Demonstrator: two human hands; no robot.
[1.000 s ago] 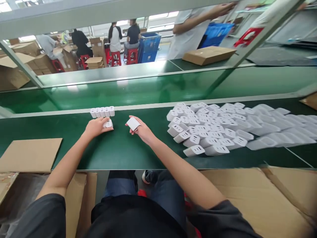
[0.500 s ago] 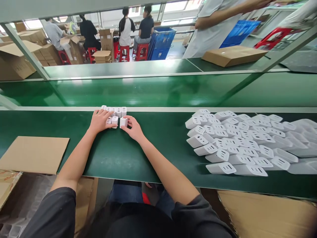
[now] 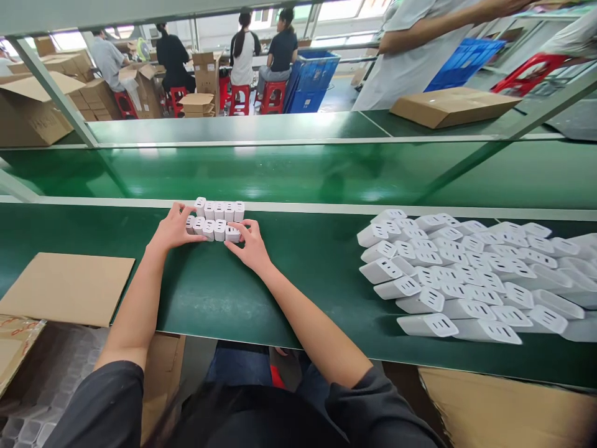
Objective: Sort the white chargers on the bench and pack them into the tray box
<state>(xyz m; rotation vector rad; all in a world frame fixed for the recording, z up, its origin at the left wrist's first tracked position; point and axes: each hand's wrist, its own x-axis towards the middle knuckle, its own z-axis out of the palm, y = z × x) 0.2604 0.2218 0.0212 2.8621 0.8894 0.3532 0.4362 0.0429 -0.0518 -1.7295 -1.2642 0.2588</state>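
While the left hand (image 3: 171, 230) touches the left end of the near row of white blocks (image 3: 208, 230) with spread fingers, the right hand (image 3: 250, 247) pinches its right end block (image 3: 232, 234) on the green desk (image 3: 280, 280).

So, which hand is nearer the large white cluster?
Right. The right hand is at the right end of two short white rows; the left hand, at their left end, is farther from the cluster.

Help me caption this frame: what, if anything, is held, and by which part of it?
The front row of white blocks, at its two ends: left hand at the left, right hand at the right.
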